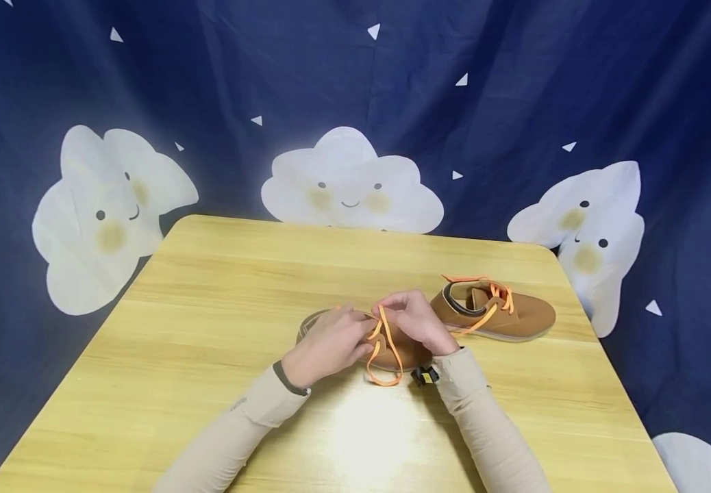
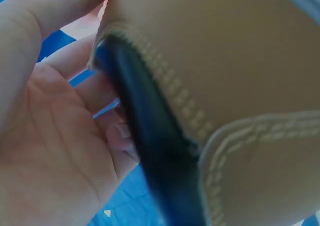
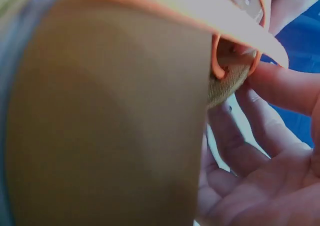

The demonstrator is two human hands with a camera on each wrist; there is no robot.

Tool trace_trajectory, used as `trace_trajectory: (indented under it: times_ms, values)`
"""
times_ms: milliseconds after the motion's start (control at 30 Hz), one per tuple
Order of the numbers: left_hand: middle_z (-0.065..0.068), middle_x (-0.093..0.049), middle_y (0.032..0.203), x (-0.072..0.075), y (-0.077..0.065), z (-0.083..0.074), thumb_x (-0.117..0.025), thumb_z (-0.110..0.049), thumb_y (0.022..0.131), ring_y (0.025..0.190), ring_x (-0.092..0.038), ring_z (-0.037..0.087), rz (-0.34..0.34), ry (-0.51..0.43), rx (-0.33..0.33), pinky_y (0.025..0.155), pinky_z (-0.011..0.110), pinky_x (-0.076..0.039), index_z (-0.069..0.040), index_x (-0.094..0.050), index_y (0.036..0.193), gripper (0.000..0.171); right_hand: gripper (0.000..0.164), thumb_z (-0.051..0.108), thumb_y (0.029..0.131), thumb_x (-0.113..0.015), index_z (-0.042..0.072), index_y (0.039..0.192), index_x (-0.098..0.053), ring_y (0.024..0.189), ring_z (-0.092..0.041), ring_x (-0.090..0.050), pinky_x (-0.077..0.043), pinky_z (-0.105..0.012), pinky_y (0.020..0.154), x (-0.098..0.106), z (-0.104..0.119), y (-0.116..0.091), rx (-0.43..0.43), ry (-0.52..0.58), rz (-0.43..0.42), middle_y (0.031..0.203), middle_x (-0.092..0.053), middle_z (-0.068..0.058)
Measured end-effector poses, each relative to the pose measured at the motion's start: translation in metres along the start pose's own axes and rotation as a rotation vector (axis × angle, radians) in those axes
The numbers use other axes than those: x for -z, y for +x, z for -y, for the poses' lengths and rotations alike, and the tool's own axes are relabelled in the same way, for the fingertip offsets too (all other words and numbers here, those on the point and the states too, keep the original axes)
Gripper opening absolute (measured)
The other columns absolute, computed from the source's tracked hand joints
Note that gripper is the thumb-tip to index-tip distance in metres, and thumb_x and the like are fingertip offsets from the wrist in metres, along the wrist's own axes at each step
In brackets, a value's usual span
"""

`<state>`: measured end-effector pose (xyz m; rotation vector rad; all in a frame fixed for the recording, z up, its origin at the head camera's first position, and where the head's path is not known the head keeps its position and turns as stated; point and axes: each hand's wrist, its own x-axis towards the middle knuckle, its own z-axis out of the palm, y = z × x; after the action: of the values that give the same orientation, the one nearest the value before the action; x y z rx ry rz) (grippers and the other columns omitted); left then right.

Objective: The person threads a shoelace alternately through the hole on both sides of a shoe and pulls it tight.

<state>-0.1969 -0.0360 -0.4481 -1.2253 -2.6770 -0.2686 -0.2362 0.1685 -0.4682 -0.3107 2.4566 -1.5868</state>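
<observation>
A brown shoe (image 1: 414, 350) with an orange shoelace (image 1: 394, 348) lies in front of me, its toe to the right. My left hand (image 1: 331, 342) reaches over the collar side, fingers curled at the lacing, and pinches the lace. From the toe side, my right hand (image 1: 416, 318) pinches the lace between thumb and finger, above the eyelets. A lace loop hangs over the near side of the shoe. The left wrist view shows the dark padded collar (image 2: 145, 121) covering the left fingertips. In the right wrist view, the shoe's side (image 3: 105, 116) hides part of the right fingers.
A second brown shoe (image 1: 531, 318) with orange laces stands at the right, toe pointing right, just beyond my right hand. The wooden table (image 1: 207, 301) ends at a dark blue curtain (image 1: 331, 68) with cloud prints. A small black device (image 1: 425, 376) sits at my right wrist.
</observation>
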Motion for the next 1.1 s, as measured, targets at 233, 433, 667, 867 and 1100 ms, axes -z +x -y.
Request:
trace_trajectory:
  times_ms: [233,433,667,867,1100]
  values:
    - [-0.005,-0.071,0.085,-0.004,0.003,0.004,-0.08,-0.031,0.09,0.075,-0.06,0.012,-0.007,-0.06,0.011,0.075,0.031,-0.05,-0.017,-0.07,0.091,0.018,0.028,0.022,0.103,-0.063,0.0,0.112,-0.078,0.118,-0.029,-0.068,-0.048,-0.048,0.11,0.002,-0.004,0.005,0.014,-0.064,0.088,0.115,-0.078,-0.015]
    - [-0.007,-0.056,0.068,-0.004,0.006,0.004,-0.075,-0.028,0.095,0.059,-0.049,0.004,0.014,-0.268,0.046,0.057,0.02,-0.043,-0.018,-0.064,0.082,0.02,0.031,0.022,0.105,-0.06,0.004,0.128,-0.071,0.126,-0.033,-0.065,-0.051,-0.051,0.108,0.028,-0.008,0.0,0.105,-0.209,0.295,0.128,-0.073,-0.015]
    - [-0.009,-0.048,0.065,-0.001,0.006,0.005,-0.067,-0.022,0.1,0.053,-0.038,0.0,0.044,-0.401,0.076,0.049,0.016,-0.033,-0.015,-0.074,0.092,0.012,0.09,0.018,0.079,-0.09,0.0,0.153,-0.043,0.135,-0.03,-0.054,-0.043,-0.05,0.115,0.049,-0.003,-0.021,0.09,-0.465,0.555,0.147,-0.058,-0.014]
    - [-0.01,-0.05,0.063,0.003,0.003,0.007,-0.065,-0.024,0.1,0.051,-0.038,0.001,0.039,-0.474,0.126,0.047,0.019,-0.034,-0.013,-0.08,0.105,0.019,0.092,0.012,0.064,-0.098,0.007,0.145,-0.054,0.116,-0.02,-0.061,-0.048,-0.041,0.106,0.037,0.002,-0.021,0.065,-0.541,0.512,0.126,-0.067,-0.004]
    - [-0.012,-0.044,0.057,0.011,0.003,0.008,-0.063,-0.023,0.101,0.047,-0.034,-0.002,-0.041,-0.539,0.131,0.044,0.017,-0.029,-0.016,-0.074,0.077,0.027,0.087,0.007,0.064,-0.096,0.007,0.142,-0.058,0.108,-0.015,-0.062,-0.051,-0.037,0.101,0.034,0.004,-0.021,0.024,-0.597,0.471,0.117,-0.07,-0.001]
